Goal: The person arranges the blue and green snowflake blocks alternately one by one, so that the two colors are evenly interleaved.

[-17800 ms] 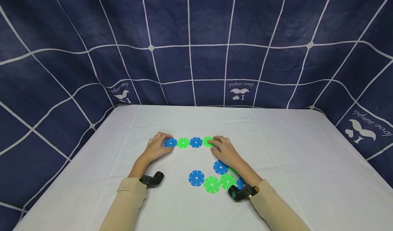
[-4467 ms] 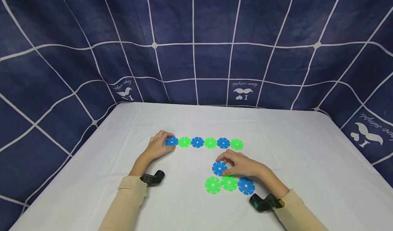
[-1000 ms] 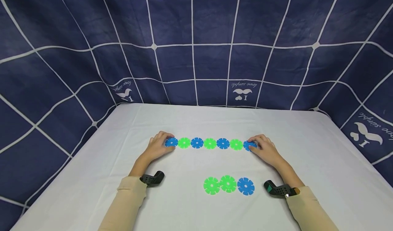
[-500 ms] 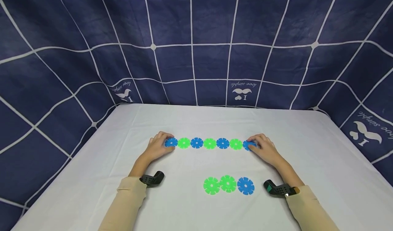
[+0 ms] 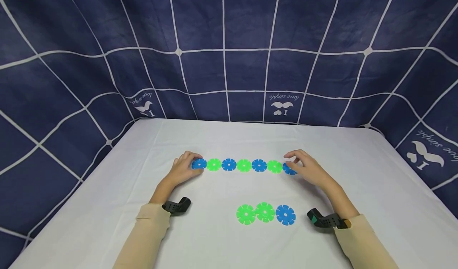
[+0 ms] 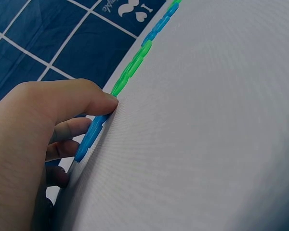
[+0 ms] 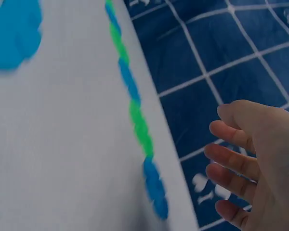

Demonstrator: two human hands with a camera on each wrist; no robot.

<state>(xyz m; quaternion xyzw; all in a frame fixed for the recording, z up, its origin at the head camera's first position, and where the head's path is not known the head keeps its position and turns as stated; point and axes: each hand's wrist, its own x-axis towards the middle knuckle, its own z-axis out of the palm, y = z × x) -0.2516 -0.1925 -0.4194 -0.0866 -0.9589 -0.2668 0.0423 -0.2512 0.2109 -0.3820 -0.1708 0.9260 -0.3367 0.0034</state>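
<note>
Flat notched plastic discs, alternating blue and green, form a straight row across the white cloth. At the row's left end, my left hand (image 5: 182, 170) holds a blue disc (image 5: 199, 163) by its edges between thumb and fingers. The left wrist view shows the thumb on that blue disc (image 6: 90, 138), close to the adjoining green disc (image 6: 131, 69). My right hand (image 5: 310, 169) is raised just above and beside the blue disc (image 5: 290, 168) at the right end, partly covering it in the head view. In the right wrist view, nothing lies between that hand's spread, loosely bent fingers.
Nearer me lie a green disc (image 5: 245, 214), another green disc (image 5: 265, 212) touching or slightly overlapping it, and a blue disc (image 5: 285, 215). A white cloth (image 5: 214, 237) covers the table. Behind and at the sides hangs a dark blue checked curtain (image 5: 247, 70).
The row has grown rightward from four discs through six to its present length, using discs from the nearer group. Since half a second ago, my right hand has let go of the right-end blue disc and lifted.
</note>
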